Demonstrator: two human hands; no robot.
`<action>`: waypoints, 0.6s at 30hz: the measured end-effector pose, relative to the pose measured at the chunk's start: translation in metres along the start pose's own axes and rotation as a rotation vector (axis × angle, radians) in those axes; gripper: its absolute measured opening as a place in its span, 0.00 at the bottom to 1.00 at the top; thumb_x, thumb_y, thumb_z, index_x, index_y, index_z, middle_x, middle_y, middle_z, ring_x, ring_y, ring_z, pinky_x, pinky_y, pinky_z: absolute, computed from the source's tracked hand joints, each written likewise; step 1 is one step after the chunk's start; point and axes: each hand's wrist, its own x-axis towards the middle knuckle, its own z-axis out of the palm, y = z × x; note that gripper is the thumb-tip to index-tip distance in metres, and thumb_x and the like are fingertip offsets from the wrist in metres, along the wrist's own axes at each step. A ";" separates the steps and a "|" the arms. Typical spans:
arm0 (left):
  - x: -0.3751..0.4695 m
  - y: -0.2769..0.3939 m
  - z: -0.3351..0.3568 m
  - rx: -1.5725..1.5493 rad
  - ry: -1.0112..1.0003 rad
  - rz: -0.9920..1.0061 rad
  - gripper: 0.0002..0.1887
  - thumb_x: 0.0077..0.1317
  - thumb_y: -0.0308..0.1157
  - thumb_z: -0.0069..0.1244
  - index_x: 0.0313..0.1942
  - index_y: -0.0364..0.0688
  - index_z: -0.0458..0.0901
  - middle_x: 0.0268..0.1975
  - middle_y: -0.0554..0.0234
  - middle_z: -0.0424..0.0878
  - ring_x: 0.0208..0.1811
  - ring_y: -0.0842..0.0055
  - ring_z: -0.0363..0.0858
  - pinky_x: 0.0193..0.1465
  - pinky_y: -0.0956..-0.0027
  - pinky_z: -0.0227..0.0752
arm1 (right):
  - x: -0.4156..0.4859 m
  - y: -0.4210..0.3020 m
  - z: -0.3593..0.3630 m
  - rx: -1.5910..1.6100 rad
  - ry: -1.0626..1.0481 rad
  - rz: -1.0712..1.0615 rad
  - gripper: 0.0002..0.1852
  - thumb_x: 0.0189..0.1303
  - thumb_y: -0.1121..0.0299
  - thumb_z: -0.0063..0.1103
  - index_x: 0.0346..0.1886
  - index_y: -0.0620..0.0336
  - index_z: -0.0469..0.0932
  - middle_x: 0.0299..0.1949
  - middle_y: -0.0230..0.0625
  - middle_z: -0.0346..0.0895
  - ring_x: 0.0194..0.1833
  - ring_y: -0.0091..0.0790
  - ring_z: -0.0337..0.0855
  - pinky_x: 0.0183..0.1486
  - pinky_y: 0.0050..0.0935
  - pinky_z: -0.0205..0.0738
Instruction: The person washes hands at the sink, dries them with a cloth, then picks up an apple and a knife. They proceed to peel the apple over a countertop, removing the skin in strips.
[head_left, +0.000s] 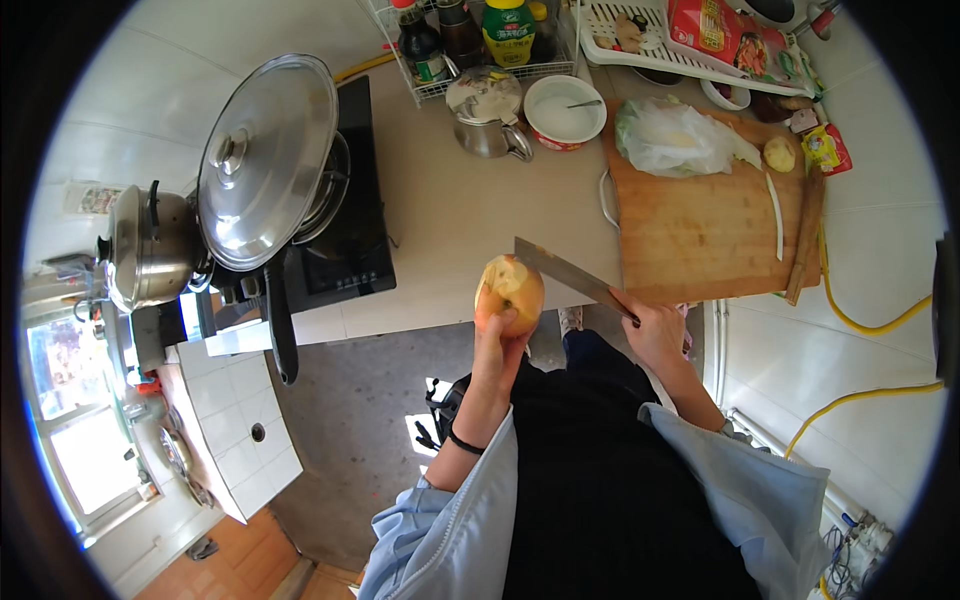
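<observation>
A partly peeled apple (523, 298) is gripped in my left hand (501, 349), held up in front of the counter's edge. Pale flesh shows on its upper side, while red-yellow skin remains lower down. My right hand (654, 330) grasps the handle of a kitchen knife (574, 276). The broad blade slants up and left, its far end close beside the apple. Whether blade and apple touch, I cannot tell. To the right lies a wooden cutting board (697, 232) with a plastic bag of vegetable (671, 139), a peeled round piece (779, 154) and a pale strip (775, 217).
A lidded pan (270, 165) sits on the black cooktop (352, 247) at left, its handle (280, 322) jutting past the counter edge. Behind stand a steel pot (487, 135), a white bowl with a spoon (564, 112) and a wire rack of bottles (431, 90).
</observation>
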 end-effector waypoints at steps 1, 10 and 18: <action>-0.002 0.002 0.003 -0.009 0.023 -0.008 0.40 0.55 0.27 0.45 0.69 0.56 0.50 0.65 0.58 0.60 0.66 0.62 0.63 0.65 0.56 0.65 | 0.001 0.002 0.001 0.005 -0.025 0.044 0.23 0.46 0.72 0.62 0.50 0.41 0.82 0.25 0.41 0.81 0.28 0.44 0.81 0.35 0.38 0.74; 0.008 -0.010 -0.017 -0.004 0.037 0.023 0.29 0.58 0.32 0.55 0.59 0.46 0.63 0.55 0.61 0.70 0.57 0.72 0.72 0.56 0.65 0.70 | 0.008 -0.033 -0.018 0.088 0.212 -0.271 0.16 0.50 0.70 0.65 0.45 0.44 0.83 0.14 0.27 0.70 0.17 0.30 0.71 0.24 0.31 0.56; 0.002 -0.008 -0.016 0.042 0.068 0.044 0.19 0.61 0.36 0.56 0.50 0.43 0.70 0.42 0.67 0.77 0.40 0.78 0.77 0.41 0.71 0.70 | 0.005 -0.031 -0.016 -0.010 0.261 -0.327 0.15 0.52 0.68 0.66 0.45 0.44 0.82 0.12 0.24 0.66 0.15 0.27 0.69 0.25 0.29 0.53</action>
